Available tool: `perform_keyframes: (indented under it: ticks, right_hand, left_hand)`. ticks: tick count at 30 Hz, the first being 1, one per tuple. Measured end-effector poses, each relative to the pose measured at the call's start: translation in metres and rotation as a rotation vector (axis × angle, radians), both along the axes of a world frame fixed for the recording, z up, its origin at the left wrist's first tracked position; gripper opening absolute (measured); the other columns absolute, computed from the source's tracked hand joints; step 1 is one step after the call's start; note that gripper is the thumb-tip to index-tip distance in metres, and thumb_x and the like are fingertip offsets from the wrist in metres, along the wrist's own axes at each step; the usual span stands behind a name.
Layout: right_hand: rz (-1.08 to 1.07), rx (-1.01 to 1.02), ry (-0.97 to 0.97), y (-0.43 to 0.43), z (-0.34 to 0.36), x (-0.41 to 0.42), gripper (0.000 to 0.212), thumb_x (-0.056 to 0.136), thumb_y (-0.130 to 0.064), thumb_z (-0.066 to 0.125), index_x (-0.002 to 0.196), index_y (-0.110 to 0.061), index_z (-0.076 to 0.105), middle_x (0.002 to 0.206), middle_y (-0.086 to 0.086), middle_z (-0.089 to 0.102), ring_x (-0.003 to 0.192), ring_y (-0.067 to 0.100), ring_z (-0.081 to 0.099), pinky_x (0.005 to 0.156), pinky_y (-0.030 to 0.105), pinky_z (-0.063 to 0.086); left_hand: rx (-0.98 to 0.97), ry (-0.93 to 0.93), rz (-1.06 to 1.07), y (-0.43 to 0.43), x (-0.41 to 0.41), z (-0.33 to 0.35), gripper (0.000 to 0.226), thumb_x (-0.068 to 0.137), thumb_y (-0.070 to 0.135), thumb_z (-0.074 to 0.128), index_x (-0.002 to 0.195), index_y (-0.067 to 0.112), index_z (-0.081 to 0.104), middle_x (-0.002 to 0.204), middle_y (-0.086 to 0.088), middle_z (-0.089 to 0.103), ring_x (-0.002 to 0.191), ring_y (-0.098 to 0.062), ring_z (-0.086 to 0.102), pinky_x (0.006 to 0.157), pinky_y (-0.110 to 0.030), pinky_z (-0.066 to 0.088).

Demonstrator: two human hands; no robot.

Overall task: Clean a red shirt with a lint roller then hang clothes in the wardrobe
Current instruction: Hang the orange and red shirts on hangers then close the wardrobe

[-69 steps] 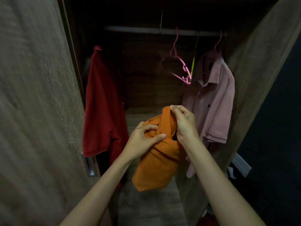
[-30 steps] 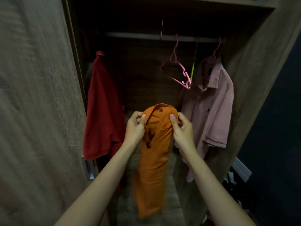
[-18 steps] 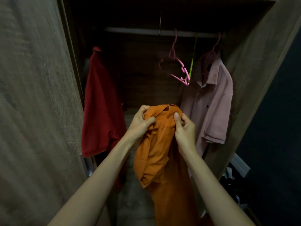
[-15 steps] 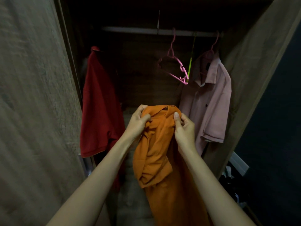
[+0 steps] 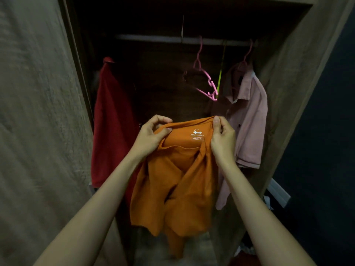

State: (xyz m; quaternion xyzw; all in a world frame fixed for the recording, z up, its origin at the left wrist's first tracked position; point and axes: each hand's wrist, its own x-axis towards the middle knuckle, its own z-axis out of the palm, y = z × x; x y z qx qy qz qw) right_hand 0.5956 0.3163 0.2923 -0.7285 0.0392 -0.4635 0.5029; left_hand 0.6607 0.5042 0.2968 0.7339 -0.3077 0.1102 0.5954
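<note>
I hold an orange shirt (image 5: pixel 178 181) up in front of the open wardrobe. My left hand (image 5: pixel 151 135) pinches the left side of its collar and my right hand (image 5: pixel 222 139) pinches the right side, stretching the neck open so the printed label shows. The body of the shirt hangs down crumpled between my forearms. A red shirt (image 5: pixel 113 120) hangs at the left inside the wardrobe. An empty pink hanger (image 5: pixel 206 77) hangs on the rail (image 5: pixel 153 38) at the centre right.
A pink polo shirt (image 5: pixel 247 120) hangs on a pink hanger at the right. A thin green hanger (image 5: pixel 220 77) hangs between the two pink ones. The wardrobe door (image 5: pixel 38 112) stands open at my left and the right side panel (image 5: pixel 299 73) rises beside the pink shirt.
My hands have pulled apart along the orange shirt's collar, spreading the bunched neck open so the label faces me. The shirt has unfolded and hangs longer.
</note>
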Motion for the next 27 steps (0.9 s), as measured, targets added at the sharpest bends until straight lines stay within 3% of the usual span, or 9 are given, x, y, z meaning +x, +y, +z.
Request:
perform_keyframes:
  ticks: [3, 7, 11, 13, 16, 19, 22, 25, 27]
  right_hand:
    - [0.007, 0.032, 0.014, 0.001, 0.008, 0.009, 0.031, 0.102, -0.026, 0.038, 0.074, -0.019, 0.049, 0.062, -0.007, 0.044, 0.056, 0.002, 0.044, 0.055, 0.022, 0.037]
    - [0.029, 0.063, 0.019, -0.001, 0.016, 0.019, 0.032, 0.102, -0.028, 0.038, 0.071, -0.023, 0.045, 0.061, -0.005, 0.04, 0.054, 0.006, 0.04, 0.052, 0.023, 0.034]
    - [0.041, 0.087, 0.027, -0.001, 0.017, 0.029, 0.035, 0.102, -0.026, 0.039, 0.067, -0.025, 0.042, 0.059, -0.007, 0.038, 0.05, 0.0, 0.036, 0.05, 0.02, 0.031]
    - [0.05, 0.118, 0.034, -0.003, 0.018, 0.032, 0.036, 0.102, -0.027, 0.039, 0.066, -0.025, 0.042, 0.059, -0.006, 0.037, 0.049, 0.0, 0.035, 0.05, 0.022, 0.031]
    - [0.082, 0.128, 0.042, -0.004, 0.018, 0.035, 0.035, 0.102, -0.029, 0.039, 0.068, -0.023, 0.044, 0.059, -0.003, 0.038, 0.052, 0.007, 0.037, 0.051, 0.026, 0.032]
    - [0.101, 0.117, -0.006, -0.004, 0.017, 0.037, 0.033, 0.101, -0.028, 0.041, 0.075, -0.011, 0.053, 0.065, 0.006, 0.043, 0.059, 0.014, 0.041, 0.057, 0.028, 0.035]
    - [0.103, 0.09, -0.013, -0.012, 0.019, 0.037, 0.035, 0.101, -0.029, 0.041, 0.081, -0.003, 0.055, 0.07, 0.009, 0.046, 0.064, 0.019, 0.044, 0.062, 0.029, 0.037]
    - [0.132, 0.035, -0.006, -0.022, 0.023, 0.037, 0.034, 0.101, -0.027, 0.042, 0.086, -0.002, 0.059, 0.073, 0.009, 0.052, 0.067, 0.013, 0.05, 0.064, 0.027, 0.041]
    - [0.162, -0.018, 0.019, -0.026, 0.03, 0.04, 0.028, 0.101, -0.026, 0.043, 0.09, -0.011, 0.064, 0.076, 0.002, 0.059, 0.067, 0.002, 0.053, 0.067, 0.021, 0.044]
  left_hand:
    - [0.166, -0.143, 0.063, 0.01, 0.007, 0.004, 0.027, 0.085, 0.005, 0.062, 0.107, 0.021, 0.062, 0.088, 0.012, 0.057, 0.077, 0.003, 0.056, 0.073, -0.012, 0.045]
    - [0.357, -0.347, 0.173, 0.027, 0.018, 0.008, 0.041, 0.08, 0.001, 0.063, 0.113, 0.025, 0.06, 0.104, 0.005, 0.056, 0.089, -0.002, 0.056, 0.078, -0.019, 0.045]
    - [0.371, -0.432, 0.008, 0.039, 0.017, 0.012, 0.068, 0.081, -0.012, 0.054, 0.135, 0.029, 0.055, 0.125, 0.002, 0.054, 0.111, -0.007, 0.056, 0.092, -0.018, 0.046]
    - [0.348, -0.45, -0.04, 0.042, 0.015, 0.012, 0.068, 0.079, -0.017, 0.052, 0.128, 0.029, 0.063, 0.131, 0.005, 0.056, 0.125, -0.008, 0.05, 0.102, -0.02, 0.042]
    - [0.346, -0.388, 0.061, 0.043, 0.022, 0.008, 0.062, 0.08, -0.016, 0.051, 0.115, 0.033, 0.069, 0.133, 0.005, 0.058, 0.126, -0.009, 0.051, 0.103, -0.032, 0.047]
    - [0.508, -0.31, 0.289, 0.039, 0.029, 0.003, 0.06, 0.087, 0.001, 0.056, 0.133, 0.039, 0.053, 0.15, -0.001, 0.041, 0.136, -0.022, 0.041, 0.106, -0.044, 0.044]
    - [0.795, -0.261, 0.311, 0.034, 0.027, 0.002, 0.078, 0.091, 0.009, 0.052, 0.149, 0.047, 0.016, 0.162, -0.004, 0.007, 0.144, -0.03, 0.023, 0.108, -0.043, 0.037]
    - [0.608, -0.119, 0.045, 0.027, 0.024, 0.014, 0.087, 0.089, -0.008, 0.043, 0.147, 0.047, 0.009, 0.16, 0.01, 0.004, 0.148, -0.017, 0.018, 0.117, -0.03, 0.028]
    - [0.327, 0.107, -0.135, 0.018, 0.02, 0.026, 0.09, 0.087, -0.017, 0.038, 0.149, 0.041, 0.011, 0.151, 0.018, 0.015, 0.127, -0.007, 0.051, 0.096, -0.015, 0.045]
